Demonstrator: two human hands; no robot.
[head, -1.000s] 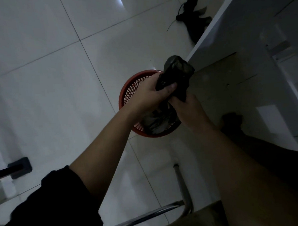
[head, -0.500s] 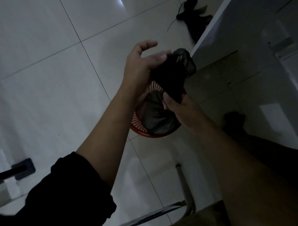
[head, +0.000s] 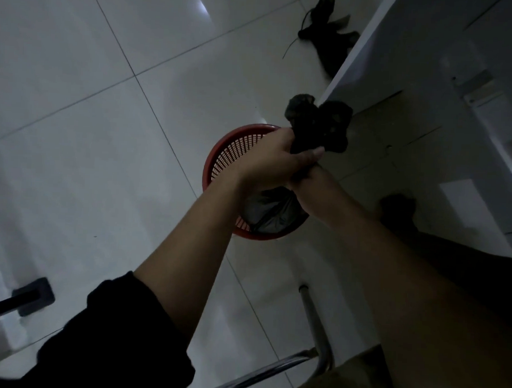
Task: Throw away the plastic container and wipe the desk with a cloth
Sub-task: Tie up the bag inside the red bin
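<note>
Plastic container out of sight, I'm clenching my left hand (head: pixel 272 162) and right hand (head: pixel 312 192) round the neck of the black bag (head: pixel 319 123) over the red basket (head: pixel 221 151), probably knotting it.

A rumpled black fabric sleeve (head: pixel 119 334) ends near my left elbow, leaving my left hand (head: pixel 268 162) bare; my right forearm (head: pixel 392 258) is bare.

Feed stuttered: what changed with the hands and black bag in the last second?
The left hand, open half a second ago, has come down and grips the bunched top of the black bag again. The right hand kept hold of the neck; the red basket stayed put.
</note>
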